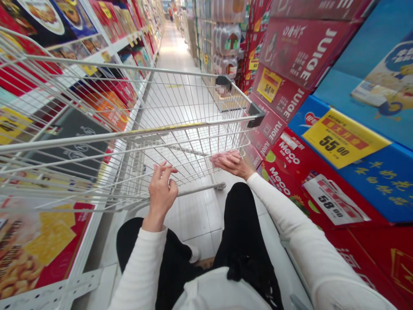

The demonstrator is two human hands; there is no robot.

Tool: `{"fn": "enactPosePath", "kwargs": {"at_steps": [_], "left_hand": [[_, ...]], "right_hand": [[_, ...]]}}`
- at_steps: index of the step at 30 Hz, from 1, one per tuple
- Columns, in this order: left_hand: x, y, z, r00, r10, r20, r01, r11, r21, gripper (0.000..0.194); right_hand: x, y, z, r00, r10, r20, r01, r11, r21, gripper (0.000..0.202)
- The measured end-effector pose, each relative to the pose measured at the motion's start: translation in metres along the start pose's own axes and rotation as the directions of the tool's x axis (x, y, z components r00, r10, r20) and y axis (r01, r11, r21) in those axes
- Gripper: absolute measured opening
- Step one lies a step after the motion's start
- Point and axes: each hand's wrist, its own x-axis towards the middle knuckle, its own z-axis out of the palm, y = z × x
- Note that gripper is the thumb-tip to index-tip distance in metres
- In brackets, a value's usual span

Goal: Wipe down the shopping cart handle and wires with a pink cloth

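A metal wire shopping cart stands tilted across my view, its grey corner caps to the right. My right hand holds a crumpled pink cloth against the lower wires of the cart's side. Fingers loosely bent and apart, my left hand hovers by the cart's lower left wires with nothing in it. Whether its fingertips touch the wire I cannot tell. A caster wheel shows below the cloth.
Shelves of packaged food line the left side. On the right are stacked red juice cartons, red Meco boxes and blue boxes with price signs. Beyond the cart runs a tiled aisle, with a distant person.
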Motion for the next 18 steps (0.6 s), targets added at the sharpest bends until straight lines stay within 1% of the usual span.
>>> {"fn": "enactPosePath", "kwargs": {"at_steps": [2,4,8,10,11,12,13,14,15,16,17,18], "left_hand": [[-0.001,0.0,0.0,1.0,0.004,-0.003,-0.004,1.0,-0.001,0.028],[-0.002,0.0,0.0,1.0,0.009,-0.002,-0.009,1.0,-0.005,0.028],[-0.002,0.0,0.0,1.0,0.01,0.003,-0.01,1.0,-0.004,0.029],[-0.002,0.0,0.001,1.0,0.016,-0.004,-0.016,1.0,-0.002,0.028],[-0.002,0.0,0.002,1.0,0.02,-0.011,-0.02,1.0,0.0,0.028],[-0.002,0.0,0.003,1.0,0.024,-0.019,-0.024,1.0,0.003,0.028],[-0.002,0.0,0.004,0.999,0.026,-0.028,-0.026,1.0,0.006,0.028],[-0.002,0.0,0.005,0.999,0.026,-0.038,-0.026,1.0,0.01,0.027],[-0.002,0.0,0.006,0.999,0.026,-0.046,-0.025,1.0,0.011,0.027],[-0.002,0.0,0.007,0.998,0.025,-0.052,-0.025,1.0,0.012,0.027],[-0.002,0.001,0.008,0.998,0.024,-0.055,-0.024,1.0,0.012,0.028],[-0.002,0.001,0.009,0.998,0.023,-0.057,-0.022,1.0,0.011,0.028]], "right_hand": [[-0.002,0.007,-0.002,0.995,0.088,-0.052,-0.088,0.996,0.016,0.035],[-0.007,0.008,-0.001,0.984,0.137,-0.116,-0.136,0.991,0.015,0.028],[-0.023,-0.001,0.004,0.973,0.134,-0.19,-0.132,0.991,0.022,0.029],[-0.028,-0.002,0.005,0.961,0.16,-0.225,-0.16,0.987,0.02,0.031],[-0.028,-0.003,0.006,0.945,0.196,-0.262,-0.198,0.98,0.018,0.031],[-0.026,-0.004,0.007,0.911,0.258,-0.321,-0.264,0.964,0.027,0.031],[-0.02,-0.006,0.01,0.851,0.342,-0.398,-0.35,0.935,0.056,0.03],[-0.011,-0.01,0.015,0.758,0.438,-0.483,-0.443,0.889,0.111,0.03],[0.0,-0.016,0.021,0.621,0.545,-0.563,-0.538,0.819,0.2,0.029],[0.014,-0.026,0.029,0.494,0.619,-0.611,-0.587,0.756,0.291,0.031],[0.029,-0.039,0.04,0.388,0.676,-0.627,-0.61,0.698,0.375,0.035],[0.045,-0.054,0.051,0.3,0.715,-0.632,-0.614,0.652,0.446,0.041]]}}
